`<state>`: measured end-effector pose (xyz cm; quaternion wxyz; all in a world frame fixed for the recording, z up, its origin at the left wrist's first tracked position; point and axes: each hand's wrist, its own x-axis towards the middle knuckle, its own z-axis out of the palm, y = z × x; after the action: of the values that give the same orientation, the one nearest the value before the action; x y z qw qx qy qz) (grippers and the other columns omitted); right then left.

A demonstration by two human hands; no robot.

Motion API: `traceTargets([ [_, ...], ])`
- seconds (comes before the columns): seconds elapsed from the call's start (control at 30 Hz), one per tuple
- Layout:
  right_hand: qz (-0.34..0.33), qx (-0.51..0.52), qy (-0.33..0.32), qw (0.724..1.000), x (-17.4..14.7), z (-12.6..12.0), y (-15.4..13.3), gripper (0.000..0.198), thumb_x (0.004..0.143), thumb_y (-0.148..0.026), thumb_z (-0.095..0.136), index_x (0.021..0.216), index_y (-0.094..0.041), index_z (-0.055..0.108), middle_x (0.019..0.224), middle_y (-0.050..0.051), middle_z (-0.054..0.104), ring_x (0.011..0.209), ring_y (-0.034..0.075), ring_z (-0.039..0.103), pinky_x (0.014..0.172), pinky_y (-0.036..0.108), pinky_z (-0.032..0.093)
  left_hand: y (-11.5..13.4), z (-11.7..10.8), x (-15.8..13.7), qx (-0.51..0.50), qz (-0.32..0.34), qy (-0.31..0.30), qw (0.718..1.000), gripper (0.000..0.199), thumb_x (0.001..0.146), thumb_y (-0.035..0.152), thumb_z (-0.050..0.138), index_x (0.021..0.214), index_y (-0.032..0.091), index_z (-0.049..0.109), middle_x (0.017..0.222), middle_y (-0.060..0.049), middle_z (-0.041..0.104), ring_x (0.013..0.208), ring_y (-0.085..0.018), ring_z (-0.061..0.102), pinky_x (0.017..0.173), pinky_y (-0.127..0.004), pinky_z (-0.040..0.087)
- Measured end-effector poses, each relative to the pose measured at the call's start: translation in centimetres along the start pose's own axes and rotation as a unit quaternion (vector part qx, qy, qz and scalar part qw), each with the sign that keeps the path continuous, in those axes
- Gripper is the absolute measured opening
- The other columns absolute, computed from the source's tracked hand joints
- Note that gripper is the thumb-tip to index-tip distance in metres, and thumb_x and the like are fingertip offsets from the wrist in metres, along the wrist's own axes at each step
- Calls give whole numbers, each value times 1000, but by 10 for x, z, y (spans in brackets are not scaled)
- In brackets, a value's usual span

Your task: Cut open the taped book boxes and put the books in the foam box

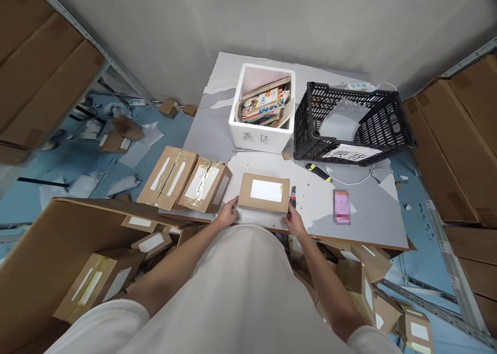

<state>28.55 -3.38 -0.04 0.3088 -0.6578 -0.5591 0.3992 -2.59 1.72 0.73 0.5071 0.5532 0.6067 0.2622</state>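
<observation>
A cardboard box (pixel 248 203) with a white label lies flat near the table's front edge, between my two hands. My left hand (pixel 228 212) grips its lower left corner with bent fingers. Close against the box's right side, my right hand (pixel 295 222) is closed around a red and black utility knife (pixel 293 198), whose blade points away from me. To the left stand two more taped boxes, one with a label under shiny tape (pixel 202 182) and another farther left (pixel 165 175).
A white foam box (pixel 260 136) holds several books. Beside it are a black plastic crate (pixel 353 155), a yellow and black utility knife (pixel 318 172) and a blurred pink item (pixel 342 207). A large open carton (pixel 42 255) with parcels stands at left; more parcels (pixel 361 286) lie below the table.
</observation>
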Motion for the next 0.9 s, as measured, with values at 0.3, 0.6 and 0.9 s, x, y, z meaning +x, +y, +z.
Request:
traceTargets([
  [0.3, 37, 37, 1, 999, 3, 5, -9, 52, 76, -27, 54, 128, -19, 55, 110, 10, 66, 97, 24, 63, 91, 43, 48, 10, 4, 0, 1, 2, 10, 1000, 53, 72, 41, 66, 119, 17, 64, 101, -4, 73, 100, -26, 65, 93, -39, 49],
  [0.6, 33, -102, 43, 993, 12, -26, -59, 53, 91, -55, 29, 90, -18, 66, 89, 11, 64, 88, 25, 59, 83, 37, 45, 59, -14, 2, 107, 59, 83, 989, 43, 84, 50, 51, 96, 15, 73, 95, -10, 71, 86, -22, 64, 81, -32, 49],
  [0.9, 66, -101, 44, 992, 29, -24, -54, 62, 88, -64, 25, 81, -17, 65, 86, 12, 65, 87, 26, 60, 83, 37, 44, 63, -8, 20, 127, 24, 77, 989, 43, 87, 47, 46, 93, 15, 74, 95, -9, 72, 91, -23, 64, 86, -33, 46],
])
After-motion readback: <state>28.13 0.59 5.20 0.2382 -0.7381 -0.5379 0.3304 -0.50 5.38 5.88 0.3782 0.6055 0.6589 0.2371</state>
